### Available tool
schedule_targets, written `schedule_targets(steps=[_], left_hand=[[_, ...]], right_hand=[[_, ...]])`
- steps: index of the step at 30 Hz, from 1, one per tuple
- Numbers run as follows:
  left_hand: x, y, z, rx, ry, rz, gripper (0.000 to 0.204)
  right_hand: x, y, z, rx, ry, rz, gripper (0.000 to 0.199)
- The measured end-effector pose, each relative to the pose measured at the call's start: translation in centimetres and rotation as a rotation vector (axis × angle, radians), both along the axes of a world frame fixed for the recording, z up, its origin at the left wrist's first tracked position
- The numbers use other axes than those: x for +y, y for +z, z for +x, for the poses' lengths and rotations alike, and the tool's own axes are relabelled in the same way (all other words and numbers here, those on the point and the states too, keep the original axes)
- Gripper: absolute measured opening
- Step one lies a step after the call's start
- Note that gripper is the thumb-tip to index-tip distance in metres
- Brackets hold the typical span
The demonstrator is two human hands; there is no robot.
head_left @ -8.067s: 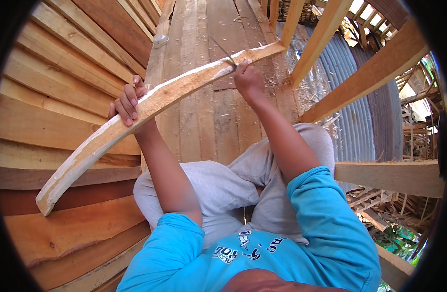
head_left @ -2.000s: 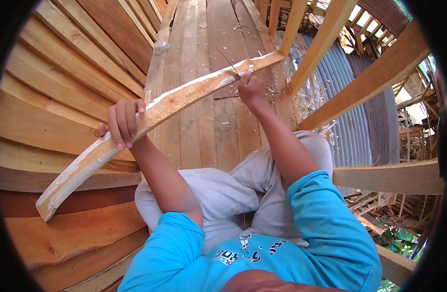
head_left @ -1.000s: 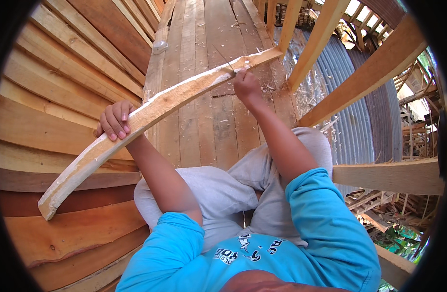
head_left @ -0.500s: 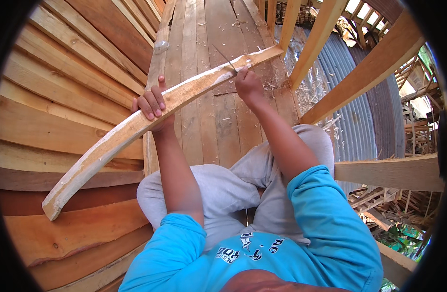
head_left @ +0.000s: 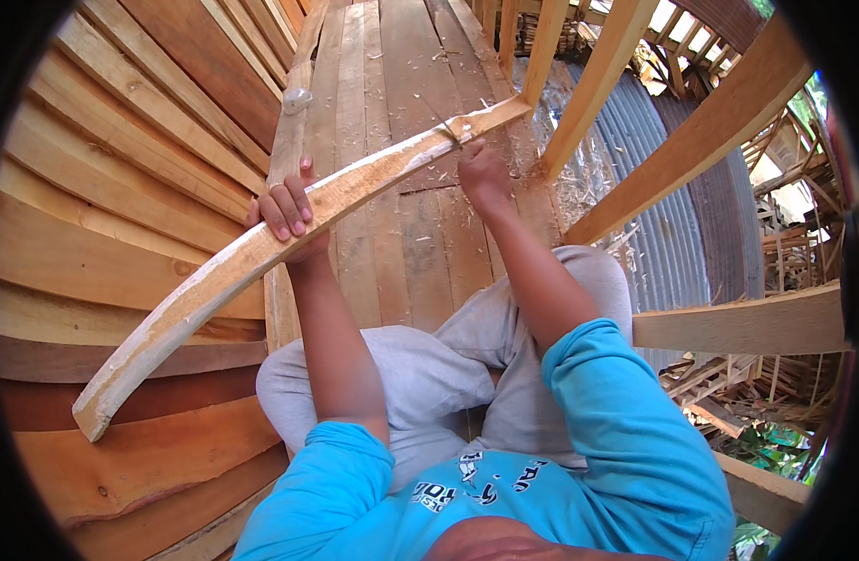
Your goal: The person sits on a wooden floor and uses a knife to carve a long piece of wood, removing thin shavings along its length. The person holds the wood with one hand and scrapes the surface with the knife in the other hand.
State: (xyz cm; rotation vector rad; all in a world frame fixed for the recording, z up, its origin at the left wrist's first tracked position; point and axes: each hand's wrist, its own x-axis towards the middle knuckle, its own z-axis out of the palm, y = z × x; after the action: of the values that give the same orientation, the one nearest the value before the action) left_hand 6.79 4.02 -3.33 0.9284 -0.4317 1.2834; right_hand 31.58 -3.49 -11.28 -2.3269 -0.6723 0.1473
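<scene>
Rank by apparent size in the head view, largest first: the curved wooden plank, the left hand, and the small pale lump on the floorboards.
1. Curved wooden plank, spanning much of the picture.
2. Left hand, gripping the plank.
3. Small pale lump, smallest; it lies farther from the camera, so its true size is unsure.

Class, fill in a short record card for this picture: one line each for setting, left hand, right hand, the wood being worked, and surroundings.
Setting: a person in a blue shirt and grey trousers sits on a plank floor.
Left hand: the left hand grips the curved plank near its middle, fingers over its top face.
Right hand: the right hand is closed on a thin dark tool, too small to identify, set against the plank's far end.
Wood: long, pale, bowed, held slanting above the floor.
Surroundings: stacked boards on the left, corrugated metal sheet and wooden beams on the right.
</scene>
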Motion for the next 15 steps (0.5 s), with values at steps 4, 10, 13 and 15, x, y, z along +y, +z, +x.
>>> schedule_targets(steps=[4, 10, 13, 15], left_hand=[[0.3, 0.0, -0.6, -0.001, 0.013, 0.014, 0.058], [0.6, 0.1, -0.5, -0.021, -0.007, 0.045, 0.056], [1.3, 0.5, -1.5, 0.087, -0.032, 0.145, 0.055], [2.4, 0.7, -2.4, 0.1, -0.1, 0.205, 0.053]], right_hand=[[-0.4, 0.1, -4.0, -0.058, 0.183, 0.02, 0.064], [0.7, -1.3, -0.2, 0.034, 0.01, 0.063, 0.063], [0.3, -0.6, 0.1, 0.115, 0.045, 0.036, 0.063], [0.1, -0.1, -0.2, 0.151, 0.095, 0.031, 0.063]])
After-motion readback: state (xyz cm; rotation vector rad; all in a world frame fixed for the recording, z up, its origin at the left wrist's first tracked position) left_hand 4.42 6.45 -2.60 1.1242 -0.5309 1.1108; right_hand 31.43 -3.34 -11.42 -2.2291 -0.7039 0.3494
